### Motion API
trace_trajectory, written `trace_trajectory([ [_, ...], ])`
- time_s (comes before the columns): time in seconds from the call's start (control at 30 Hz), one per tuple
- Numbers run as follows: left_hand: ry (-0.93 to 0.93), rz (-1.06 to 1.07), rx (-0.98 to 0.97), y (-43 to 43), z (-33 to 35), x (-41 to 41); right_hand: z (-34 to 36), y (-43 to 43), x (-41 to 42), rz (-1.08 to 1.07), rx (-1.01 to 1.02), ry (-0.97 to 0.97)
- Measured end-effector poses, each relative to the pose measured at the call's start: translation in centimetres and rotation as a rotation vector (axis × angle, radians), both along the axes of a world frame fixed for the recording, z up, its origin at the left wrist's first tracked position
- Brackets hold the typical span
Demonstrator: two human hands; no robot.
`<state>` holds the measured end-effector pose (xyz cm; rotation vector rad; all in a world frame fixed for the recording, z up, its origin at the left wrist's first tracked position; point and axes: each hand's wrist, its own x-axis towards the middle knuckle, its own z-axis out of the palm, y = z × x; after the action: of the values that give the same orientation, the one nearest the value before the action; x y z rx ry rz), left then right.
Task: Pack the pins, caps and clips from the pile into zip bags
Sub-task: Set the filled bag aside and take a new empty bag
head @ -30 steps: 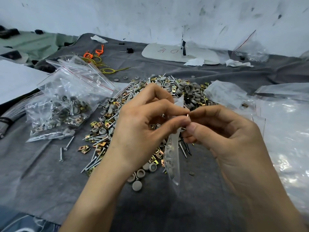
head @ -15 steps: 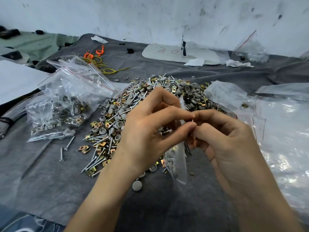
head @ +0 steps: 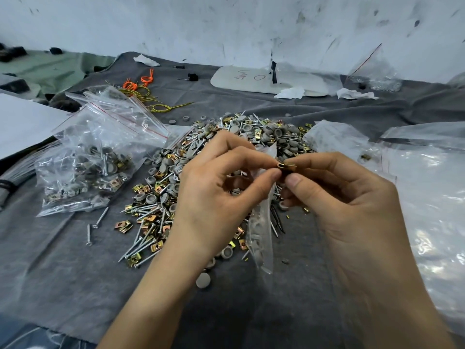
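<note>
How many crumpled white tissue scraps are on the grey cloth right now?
3 tissue scraps: the left scrap at the grey cloth's far edge; the middle scrap on the white board's near edge; the right scrap just right of it. Others may be hidden.

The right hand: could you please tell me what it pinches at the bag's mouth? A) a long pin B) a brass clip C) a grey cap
B: the right hand pinches a brass clip between thumb and forefinger, beside the bag that the left hand holds.
</note>
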<state>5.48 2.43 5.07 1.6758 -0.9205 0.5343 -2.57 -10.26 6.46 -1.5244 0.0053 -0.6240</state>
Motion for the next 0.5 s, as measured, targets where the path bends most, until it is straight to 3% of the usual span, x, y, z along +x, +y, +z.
trace_trajectory([
  [0.2, -0.030, -0.011, 0.027, 0.04, 0.03, -0.09, -0.31, -0.05, 0.22, 0.026, 0.009, -0.014],
  [0.37, -0.083, -0.019, 0.033, 0.10, -0.03, -0.02, -0.56, -0.43, 0.40, 0.008, -0.105, -0.054],
  [0.5, -0.194, 0.009, 0.052, 0.32, 0.06, 0.09, -0.53, -0.73, 0.42, 0.213, 0.122, -0.010],
])
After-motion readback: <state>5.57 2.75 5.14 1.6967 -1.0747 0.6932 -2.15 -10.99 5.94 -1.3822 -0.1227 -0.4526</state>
